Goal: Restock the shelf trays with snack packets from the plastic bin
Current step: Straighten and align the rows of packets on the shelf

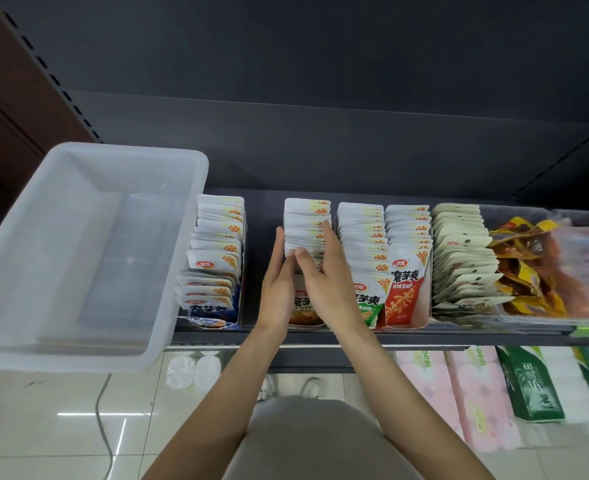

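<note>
Left hand (279, 289): centre of frame, fingers straight and together, laid flat against the left side of a row of white snack packets (306, 226); thumb tucked toward the right hand.

Right hand (327, 275): just right of the left, touching it at the thumbs; fingers extended along the right side and top of the same row, thumb across the packet tops. Neither hand curls round a packet; the two press the row between them.

Row of white snack packets: standing upright, front to back, in a shelf tray at centre frame; front packet orange-brown, largely hidden behind the hands.

Blue packets (216, 258): row left of the hands, apart from the held row by a gap of bare shelf; front ones leaning forward.

Green packets (364, 251) and red packets (407, 258): two upright rows just right of the hands, side by side.

Cream packets (462, 251): fanned row further right.

Yellow-brown packets (525, 265): loose heap, right of frame.

Plastic bin (78, 251): translucent, left of frame, its near end overhanging the shelf (424, 336) edge; nothing visible inside.

Tissue packs (473, 393): lower right, beneath the shelf.

Tiled floor (61, 427): lower left.
</note>
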A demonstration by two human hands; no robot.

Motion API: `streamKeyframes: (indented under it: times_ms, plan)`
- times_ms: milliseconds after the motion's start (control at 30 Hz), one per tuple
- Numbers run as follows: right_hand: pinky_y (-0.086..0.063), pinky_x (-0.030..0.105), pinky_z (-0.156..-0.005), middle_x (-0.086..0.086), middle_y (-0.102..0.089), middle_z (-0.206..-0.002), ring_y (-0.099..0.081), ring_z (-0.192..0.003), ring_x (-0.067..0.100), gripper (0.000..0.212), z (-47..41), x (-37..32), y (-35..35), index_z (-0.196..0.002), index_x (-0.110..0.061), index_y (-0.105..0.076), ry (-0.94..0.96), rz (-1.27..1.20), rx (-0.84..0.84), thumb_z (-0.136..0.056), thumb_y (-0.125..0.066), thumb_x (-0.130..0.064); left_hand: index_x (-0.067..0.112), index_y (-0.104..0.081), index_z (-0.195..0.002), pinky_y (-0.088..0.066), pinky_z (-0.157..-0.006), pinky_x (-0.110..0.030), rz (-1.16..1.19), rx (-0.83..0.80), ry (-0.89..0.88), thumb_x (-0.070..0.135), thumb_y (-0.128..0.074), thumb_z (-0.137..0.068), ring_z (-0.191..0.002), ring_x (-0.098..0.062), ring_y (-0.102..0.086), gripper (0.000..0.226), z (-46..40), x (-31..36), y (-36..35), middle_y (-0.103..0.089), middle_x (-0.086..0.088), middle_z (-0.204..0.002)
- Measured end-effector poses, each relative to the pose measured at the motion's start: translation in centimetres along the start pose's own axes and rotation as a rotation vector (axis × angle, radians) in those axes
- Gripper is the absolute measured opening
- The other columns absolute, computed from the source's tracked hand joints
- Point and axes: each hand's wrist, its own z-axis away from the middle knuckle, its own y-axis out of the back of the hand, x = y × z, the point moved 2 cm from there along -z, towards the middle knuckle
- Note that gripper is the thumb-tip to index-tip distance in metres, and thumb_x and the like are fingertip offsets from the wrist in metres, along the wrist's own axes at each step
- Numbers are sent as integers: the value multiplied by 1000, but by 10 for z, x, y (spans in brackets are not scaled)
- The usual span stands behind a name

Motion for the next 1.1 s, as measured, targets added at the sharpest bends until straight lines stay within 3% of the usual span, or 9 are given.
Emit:
streamKeyframes:
  times_ms: [167, 267, 333, 400, 500, 600, 733, 900, 1100]
  plan:
    - [-15, 9, -104, -7, -8, -159, -10, -145, 8, 61, 7, -6, 1, -151, -27, -13, 27, 93, 28, -99, -44, -33, 42, -28, -144, -38, -108, -36, 14, 11, -5, 29, -40, -100, -123, -2, -49, 47, 7, 6, -2, -54, 25, -128]
    - [-24, 19, -112, -6, -1, -160, -6, -146, 10, 58, 13, -18, 7, -150, -27, -17, 198, 247, 107, -99, -43, -34, 35, -32, -143, -42, -94, -14, 51, 67, -66, 22, -41, -100, -118, 10, -48, 46, 22, 27, -4, -54, 40, -111]
    - [-22, 19, -112, -3, -9, -159, -12, -145, 11, 52, 14, -28, 11, -147, -24, -28, 369, 274, 133, -98, -44, -31, 31, -38, -141, -39, -87, -3, -2, 105, -171, 17, -41, -99, -116, 17, -45, 44, 39, 52, -2, -50, 34, -123]
    - [-25, 15, -108, 0, -32, -151, -29, -138, 12, 42, 11, -39, 14, -138, -20, -45, 520, 276, 131, -96, -44, -26, 28, -47, -133, -40, -91, -5, -170, 134, -329, 10, -45, -97, -116, 9, -49, 40, 55, 78, 11, -55, 21, -126]
    - [-50, 34, -90, 1, -66, -116, -60, -105, 16, 27, -1, -54, 6, -116, -15, -63, 630, 274, 40, -94, -47, -16, 26, -60, -113, -47, -72, -10, -608, 208, -523, 12, -52, -94, -85, -1, -62, 25, 57, 107, 50, -68, 17, -92]
    - [-53, 39, -84, 4, -66, -113, -64, -97, 18, 28, -19, -63, -20, -121, -15, -61, 585, 370, -95, -95, -52, -14, 21, -66, -104, -52, -67, -27, -942, 263, -633, 21, -51, -87, -70, -10, -61, 22, 30, 121, 94, -69, 8, -82]
    - [-41, 35, -98, 6, -41, -141, -45, -124, 24, 48, -51, -68, -50, -141, -16, -39, 555, 575, -163, -95, -51, -14, 19, -68, -106, -52, -75, -38, -1223, 98, -677, 22, -57, -89, -88, -20, -59, 20, -29, 117, 131, -69, 1, -96]
    - [-44, 35, -80, 5, -54, -124, -54, -110, 26, 36, -70, -70, -65, -130, -18, -49, 550, 713, -118, -94, -52, -15, 20, -66, -110, -49, -83, -37, -1408, -126, -667, 22, -66, -86, -99, -19, -54, 25, -65, 106, 147, -65, 1, -107]
    - [-44, 32, -76, -3, -61, -117, -60, -101, 20, 27, -71, -68, -67, -120, -22, -57, 562, 723, -15, -93, -57, -20, 19, -63, -110, -44, -81, -31, -1506, -275, -673, 31, -62, -88, -100, -18, -55, 25, -77, 119, 146, -63, 1, -105]
